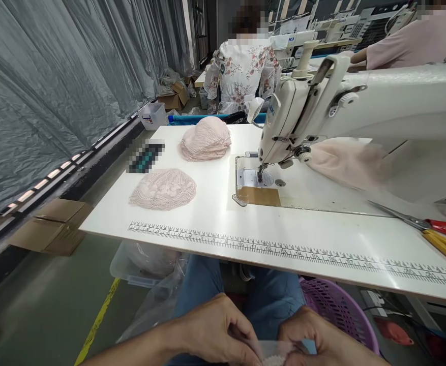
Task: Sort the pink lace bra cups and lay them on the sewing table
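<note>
Both hands, left hand (215, 330) and right hand (322, 340), pinch a small clear bag (276, 352) in their grip below the counter (207, 213), while pink lace pieces (164, 189) lie beside the sewing machine (322, 112), unsewn as yet

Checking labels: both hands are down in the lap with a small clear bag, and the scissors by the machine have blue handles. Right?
Not quite. The head view shows the scissors with red and yellow handles, not blue. Both hands, left hand and right hand, are in the lap with the small clear bag.
</note>
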### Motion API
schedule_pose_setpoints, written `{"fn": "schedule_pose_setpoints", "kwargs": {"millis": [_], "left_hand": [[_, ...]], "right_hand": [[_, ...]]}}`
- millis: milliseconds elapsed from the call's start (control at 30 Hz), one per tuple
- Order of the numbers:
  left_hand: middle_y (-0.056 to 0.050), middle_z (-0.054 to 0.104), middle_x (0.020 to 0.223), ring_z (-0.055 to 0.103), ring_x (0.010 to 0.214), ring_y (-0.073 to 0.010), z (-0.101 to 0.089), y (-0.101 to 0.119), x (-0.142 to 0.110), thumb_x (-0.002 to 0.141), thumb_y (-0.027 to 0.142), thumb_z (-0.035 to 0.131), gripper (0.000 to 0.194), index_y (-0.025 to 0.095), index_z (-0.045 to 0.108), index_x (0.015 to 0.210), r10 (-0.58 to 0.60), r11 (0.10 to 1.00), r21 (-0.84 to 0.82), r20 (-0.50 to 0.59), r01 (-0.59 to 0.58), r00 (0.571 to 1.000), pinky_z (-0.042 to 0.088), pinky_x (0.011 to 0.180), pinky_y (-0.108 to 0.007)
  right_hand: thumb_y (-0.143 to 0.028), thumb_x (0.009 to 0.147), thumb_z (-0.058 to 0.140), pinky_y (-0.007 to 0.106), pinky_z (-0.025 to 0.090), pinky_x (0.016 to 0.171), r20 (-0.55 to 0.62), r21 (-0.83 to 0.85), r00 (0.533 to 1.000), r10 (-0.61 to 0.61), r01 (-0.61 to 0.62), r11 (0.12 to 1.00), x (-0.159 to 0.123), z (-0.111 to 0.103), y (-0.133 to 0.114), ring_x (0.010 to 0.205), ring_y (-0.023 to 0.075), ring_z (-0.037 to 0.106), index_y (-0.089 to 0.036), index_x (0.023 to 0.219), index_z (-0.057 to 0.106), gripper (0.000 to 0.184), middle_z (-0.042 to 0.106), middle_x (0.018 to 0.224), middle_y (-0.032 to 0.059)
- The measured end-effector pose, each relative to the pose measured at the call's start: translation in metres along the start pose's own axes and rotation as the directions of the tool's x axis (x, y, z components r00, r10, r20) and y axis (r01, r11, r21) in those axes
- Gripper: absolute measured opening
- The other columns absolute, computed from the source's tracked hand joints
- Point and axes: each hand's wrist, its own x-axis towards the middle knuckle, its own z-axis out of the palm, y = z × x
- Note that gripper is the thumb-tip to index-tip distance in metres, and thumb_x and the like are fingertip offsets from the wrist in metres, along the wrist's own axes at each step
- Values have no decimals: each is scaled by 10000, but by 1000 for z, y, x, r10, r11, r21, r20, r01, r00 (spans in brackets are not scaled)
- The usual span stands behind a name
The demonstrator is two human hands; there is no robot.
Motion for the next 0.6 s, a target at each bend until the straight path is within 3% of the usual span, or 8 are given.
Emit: {"fn": "schedule_pose_setpoints", "kwargs": {"millis": [133,333,433,600], "left_hand": [[-22,640,632,523,575,-106,-2,-1,-1,618,535,776,451,142,780,839,-27,999,23,-9,27,1000,421,565,-174],[-13,645,634,541,561,-102,-6,-7,-4,591,535,789,461,153,777,849,-115,991,-62,-9,115,993,459,596,-190],[-14,645,641,543,559,-103,-7,-7,-6,565,549,799,485,143,776,830,-147,984,-101,-15,144,989,467,604,-204],[-5,609,606,477,530,-79,-10,-2,-13,582,597,778,521,134,775,822,-119,989,-90,-39,115,992,392,516,-173]], "right_hand": [[-319,729,718,229,461,707,51,-6,999,8,-8,1000,1,-2,-5,802,182,609,-254,757,761,83,666,782,-6],[-472,775,674,230,481,702,50,78,998,-34,30,997,4,-2,-8,792,191,625,-246,779,761,242,680,783,13],[-467,758,691,236,477,728,49,45,999,-11,9,999,5,0,-9,815,191,612,-251,775,757,226,674,807,11],[-438,720,717,206,449,599,49,76,999,20,-23,997,10,6,-14,702,169,578,-232,714,736,207,625,677,-2]]}}
